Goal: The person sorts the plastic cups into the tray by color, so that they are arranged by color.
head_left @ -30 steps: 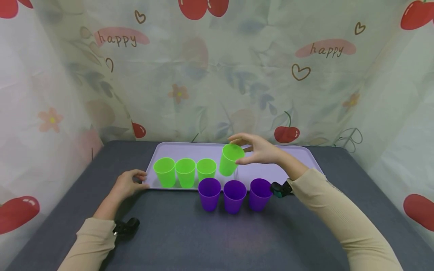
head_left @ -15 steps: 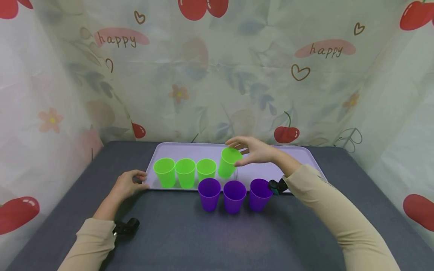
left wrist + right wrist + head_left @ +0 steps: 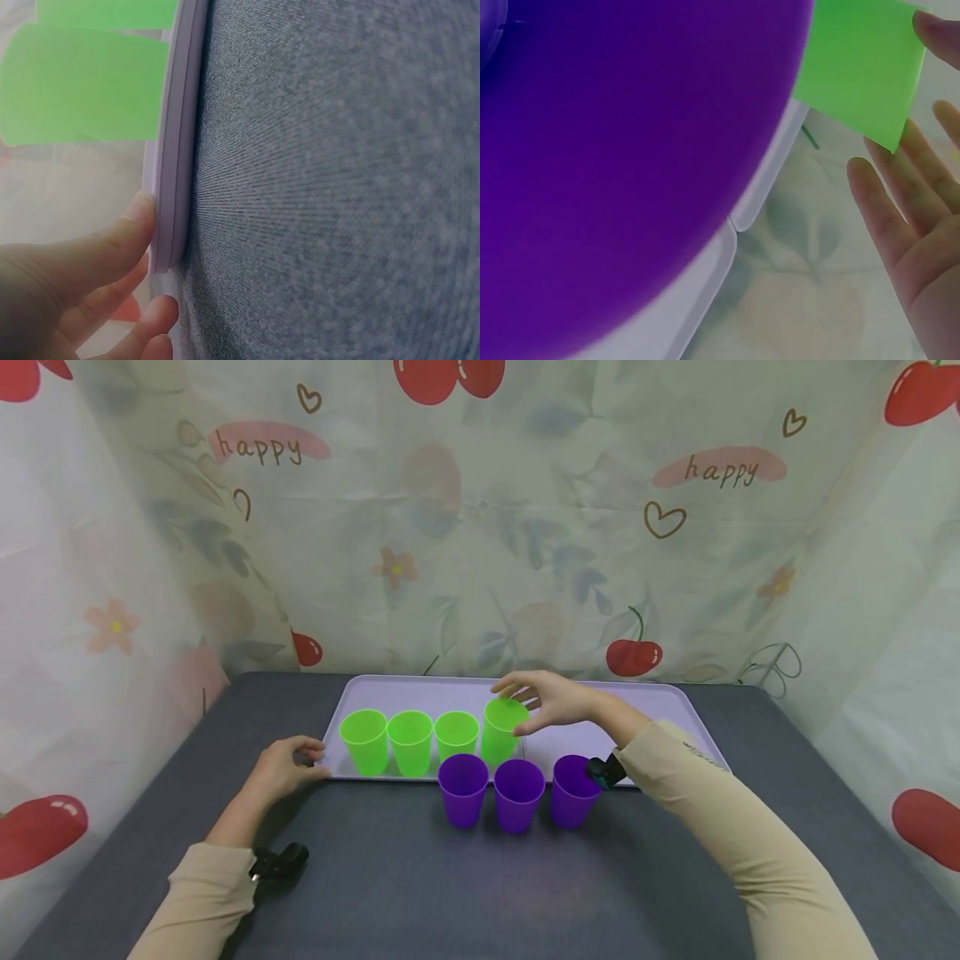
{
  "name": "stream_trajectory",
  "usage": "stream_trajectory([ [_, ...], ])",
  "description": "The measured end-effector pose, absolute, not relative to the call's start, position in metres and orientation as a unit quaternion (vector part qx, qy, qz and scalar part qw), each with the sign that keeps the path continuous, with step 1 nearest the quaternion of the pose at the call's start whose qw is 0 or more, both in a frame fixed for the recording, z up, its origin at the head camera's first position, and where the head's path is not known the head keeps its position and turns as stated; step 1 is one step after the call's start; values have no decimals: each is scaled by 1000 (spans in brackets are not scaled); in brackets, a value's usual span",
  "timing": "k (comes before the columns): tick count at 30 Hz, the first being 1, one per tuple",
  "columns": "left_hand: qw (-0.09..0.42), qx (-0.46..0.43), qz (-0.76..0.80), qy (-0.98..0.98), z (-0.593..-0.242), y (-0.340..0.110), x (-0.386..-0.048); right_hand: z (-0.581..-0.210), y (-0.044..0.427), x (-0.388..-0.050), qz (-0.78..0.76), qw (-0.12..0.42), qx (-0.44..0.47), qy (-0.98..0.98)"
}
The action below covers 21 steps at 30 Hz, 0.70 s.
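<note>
My right hand (image 3: 558, 699) holds a green cup (image 3: 501, 737) by its rim, thumb at the near side and fingers over the far side; the cup is upright at the tray's middle. In the right wrist view the thumb and fingers of that hand (image 3: 922, 217) touch the green cup (image 3: 859, 71). Three green cups (image 3: 364, 745) stand in a row on the left of the lilac tray (image 3: 592, 739). My left hand (image 3: 281, 767) rests at the tray's left edge; in the left wrist view its thumb touches the tray rim (image 3: 174, 172).
Three purple cups (image 3: 462, 793), (image 3: 517, 797) and a third purple cup (image 3: 572, 793) stand on the dark table (image 3: 450, 893) along the tray's front edge. One fills much of the right wrist view. A patterned cloth (image 3: 480, 527) hangs behind the table.
My right hand has moved slightly left and down with the green cup, which now sits lower and closer to the other green cups. My left hand has stayed in place.
</note>
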State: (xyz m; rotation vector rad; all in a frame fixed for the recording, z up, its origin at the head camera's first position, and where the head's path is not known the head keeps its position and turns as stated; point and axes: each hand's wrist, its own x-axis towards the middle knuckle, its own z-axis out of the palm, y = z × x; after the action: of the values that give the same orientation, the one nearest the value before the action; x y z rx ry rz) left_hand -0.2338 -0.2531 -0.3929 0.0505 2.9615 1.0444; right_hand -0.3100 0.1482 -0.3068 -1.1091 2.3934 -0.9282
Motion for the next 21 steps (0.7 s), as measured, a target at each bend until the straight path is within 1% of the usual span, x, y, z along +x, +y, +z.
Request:
stream_trajectory([
  [6,-5,18,335,942,-393,-252,-233,-311,144,-313,-316,198,-385,844],
  [12,-4,19,334,942,-393,-253,-234,-313,141,-313,-298,212,-377,851],
  [21,0,16,332,943,-393,-253,-234,-314,138,-310,-294,218,-379,850],
])
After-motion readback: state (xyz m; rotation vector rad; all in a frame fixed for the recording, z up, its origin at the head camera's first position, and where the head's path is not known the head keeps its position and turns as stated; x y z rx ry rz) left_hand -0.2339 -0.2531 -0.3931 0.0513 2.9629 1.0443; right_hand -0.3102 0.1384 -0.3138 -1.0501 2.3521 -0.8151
